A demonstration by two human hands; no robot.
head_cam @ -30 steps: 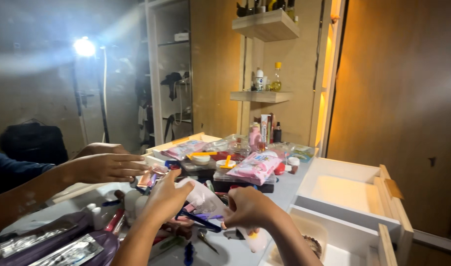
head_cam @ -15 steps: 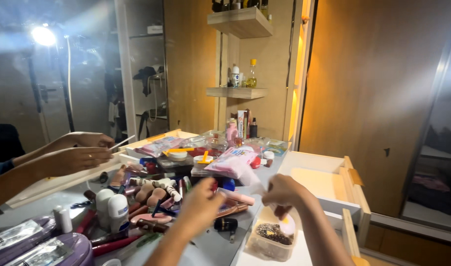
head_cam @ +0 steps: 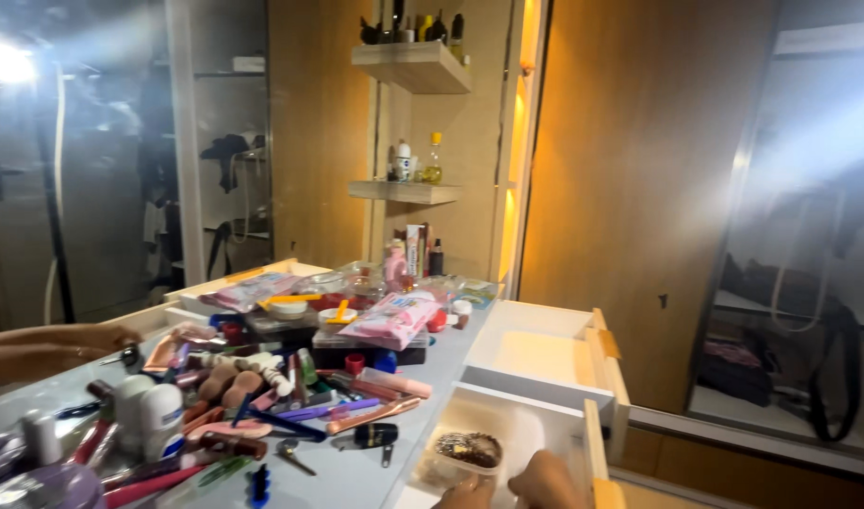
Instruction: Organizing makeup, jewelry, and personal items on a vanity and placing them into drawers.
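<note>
Both of the person's hands sit at the bottom edge of the view, down in the near open drawer (head_cam: pixel 583 443) on the right side of the white worktop (head_cam: pixel 356 476). The right hand (head_cam: pixel 548 483) is a rounded knuckle shape beside a small clear plastic tub (head_cam: pixel 468 454) holding something dark and glittery; I cannot tell whether its fingers are curled closed or loose, as the frame cuts them off. The left hand (head_cam: pixel 465 494) shows only as a sliver touching the near side of the tub, and its state cannot be told either. The tub stands inside the drawer, at its left wall. The step in hand looks like setting this tub into, or arranging it within, the drawer. Left of the drawer the worktop is heaped with makeup brushes (head_cam: pixel 234 377), pencils, 2 white bottles (head_cam: pixel 149 415) and a pink packet (head_cam: pixel 391 319); a 2nd drawer (head_cam: pixel 545 353) stands open behind the near one. The mirror at far left shows a reflected arm (head_cam: pixel 45 347). The next move probably calls for freeing the hands from the tub without tipping it.
</note>
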